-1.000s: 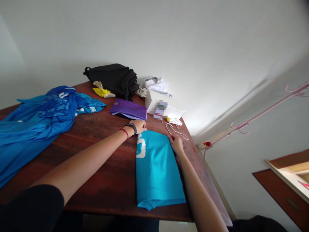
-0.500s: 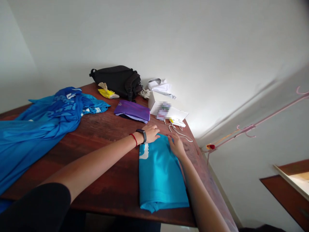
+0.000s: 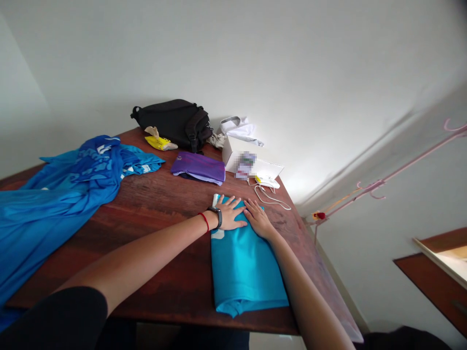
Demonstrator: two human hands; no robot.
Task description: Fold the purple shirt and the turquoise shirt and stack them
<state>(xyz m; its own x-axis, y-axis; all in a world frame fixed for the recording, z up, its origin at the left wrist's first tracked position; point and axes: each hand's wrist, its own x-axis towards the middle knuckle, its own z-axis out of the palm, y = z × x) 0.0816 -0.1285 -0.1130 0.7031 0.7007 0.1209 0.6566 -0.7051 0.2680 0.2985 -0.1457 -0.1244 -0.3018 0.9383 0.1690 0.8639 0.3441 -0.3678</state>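
Note:
A turquoise garment, folded into a long rectangle with a white print at its left edge, lies on the dark wooden table. My left hand, with a black watch and a red cord at the wrist, rests flat on its far end, fingers spread. Close beside it my right hand also lies flat there, fingers stretched out. Neither hand grips anything. Part of the garment's far end is hidden under both hands.
A loose blue garment spreads over the table's left side. Farther back are a folded purple cloth, a black bag, a yellow packet, a white box, a white cable and white cloth. A pink rack stands right.
Both hands have moved from the garment's far edge onto its top and flattened, the left with fingers spread. More of the garment's far end now lies flat, with white print showing at its corner.

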